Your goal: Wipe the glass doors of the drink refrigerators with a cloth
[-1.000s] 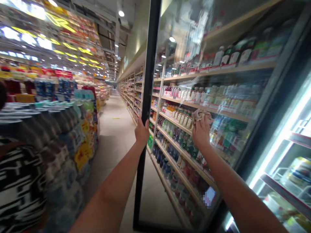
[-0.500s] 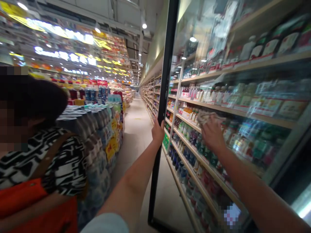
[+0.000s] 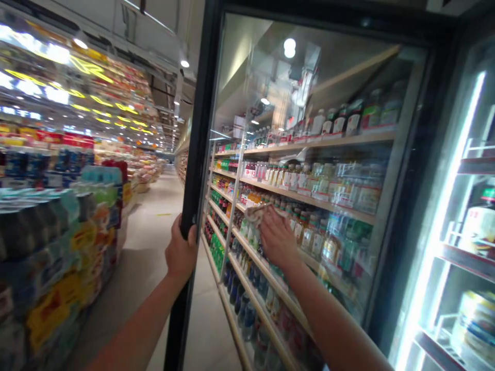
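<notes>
An open glass cooler door (image 3: 309, 77) with a black frame (image 3: 195, 170) stands in front of me. My left hand (image 3: 180, 252) is closed round the frame's outer edge at about mid height. My right hand (image 3: 276, 239) presses a crumpled pale cloth (image 3: 255, 212) flat against the inner side of the glass, fingers closed over it. Through the glass I see long shelves of bottled drinks (image 3: 294, 180) along the aisle.
The lit cooler interior (image 3: 467, 242) with shelves and packaged goods is at the right. Stacked packs of bottled drinks (image 3: 50, 242) line the left side of the aisle. A pale tiled aisle floor (image 3: 154, 226) runs away between them.
My view has swung right and the person in the black-and-white top is out of sight. My right hand with the cloth has moved left and down on the glass. My left hand keeps hold of the frame.
</notes>
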Demonstrator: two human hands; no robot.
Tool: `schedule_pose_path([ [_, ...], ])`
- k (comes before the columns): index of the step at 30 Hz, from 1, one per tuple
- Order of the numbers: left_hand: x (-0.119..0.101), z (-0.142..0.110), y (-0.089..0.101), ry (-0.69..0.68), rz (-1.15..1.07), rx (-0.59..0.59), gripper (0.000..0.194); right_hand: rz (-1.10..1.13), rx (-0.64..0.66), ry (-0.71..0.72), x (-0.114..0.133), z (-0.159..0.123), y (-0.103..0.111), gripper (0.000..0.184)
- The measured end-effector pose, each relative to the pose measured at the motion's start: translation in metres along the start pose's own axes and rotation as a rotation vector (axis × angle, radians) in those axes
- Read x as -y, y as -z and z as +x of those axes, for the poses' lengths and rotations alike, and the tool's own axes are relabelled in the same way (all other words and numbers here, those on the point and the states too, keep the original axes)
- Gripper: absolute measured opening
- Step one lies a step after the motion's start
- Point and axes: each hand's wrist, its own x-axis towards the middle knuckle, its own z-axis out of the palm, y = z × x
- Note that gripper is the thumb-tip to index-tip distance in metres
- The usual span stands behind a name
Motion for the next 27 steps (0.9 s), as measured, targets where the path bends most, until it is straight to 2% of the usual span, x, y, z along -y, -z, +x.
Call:
schedule_pose_path([
  [1, 0.0, 0.0, -0.001, 0.003, -0.002, -0.014, 0.064, -0.037, -0.028, -0.087, -0.014, 0.002, 0.004, 0.027],
  [3, 0.002, 0.002, -0.003, 0.0, -0.008, -0.021, 0.067, -0.11, -0.195, -0.332, -0.04, 0.006, 0.009, 0.029],
  [5, 0.006, 0.004, -0.006, 0.002, -0.012, -0.007, 0.067, -0.144, -0.276, -0.447, -0.046, 0.011, 0.006, 0.036],
  [6, 0.009, 0.005, -0.007, 0.014, -0.01, -0.006, 0.067, -0.146, -0.265, -0.405, -0.04, 0.012, 0.002, 0.037],
  [7, 0.012, 0.005, -0.009, 0.026, -0.006, -0.011, 0.069, -0.131, -0.19, -0.304, -0.029, 0.014, -0.004, 0.036],
  [10, 0.018, 0.006, -0.015, 0.023, 0.004, -0.102, 0.076, -0.031, -0.067, 0.093, 0.001, 0.014, -0.017, 0.04],
  [12, 0.018, 0.004, -0.02, -0.056, 0.006, -0.186, 0.079, -0.054, 0.001, 0.185, -0.003, 0.012, -0.015, 0.041],
  [13, 0.016, 0.003, -0.024, -0.134, 0.02, -0.226, 0.079, -0.081, 0.021, 0.149, -0.013, 0.011, -0.01, 0.041],
  [16, -0.001, -0.002, -0.04, -0.432, 0.068, -0.336, 0.076, -0.137, -0.098, -0.197, -0.051, 0.006, 0.007, 0.043],
  [17, -0.009, -0.004, -0.047, -0.529, 0.049, -0.345, 0.076, -0.148, -0.156, -0.295, -0.057, 0.004, 0.009, 0.046],
  [18, -0.017, -0.006, -0.054, -0.607, 0.015, -0.323, 0.076, -0.146, -0.174, -0.336, -0.058, 0.001, 0.009, 0.049],
  [19, -0.025, -0.008, -0.061, -0.66, -0.027, -0.275, 0.077, -0.137, -0.168, -0.324, -0.054, -0.002, 0.007, 0.049],
  [21, -0.038, -0.013, -0.069, -0.718, -0.068, -0.17, 0.078, -0.059, -0.062, -0.141, -0.038, -0.007, 0.001, 0.043],
  [23, -0.044, -0.018, -0.07, -0.721, -0.031, -0.135, 0.078, -0.021, 0.005, 0.016, -0.028, -0.009, -0.001, 0.039],
  [24, -0.044, -0.019, -0.069, -0.716, -0.008, -0.14, 0.077, -0.019, 0.011, 0.041, -0.03, -0.008, 0.002, 0.035],
  [25, -0.044, -0.02, -0.068, -0.713, 0.009, -0.143, 0.077, -0.029, 0.003, 0.021, -0.036, -0.007, 0.007, 0.033],
  [27, -0.044, -0.019, -0.067, -0.713, 0.031, -0.151, 0.077, -0.047, -0.06, -0.134, -0.055, -0.003, 0.018, 0.03],
])
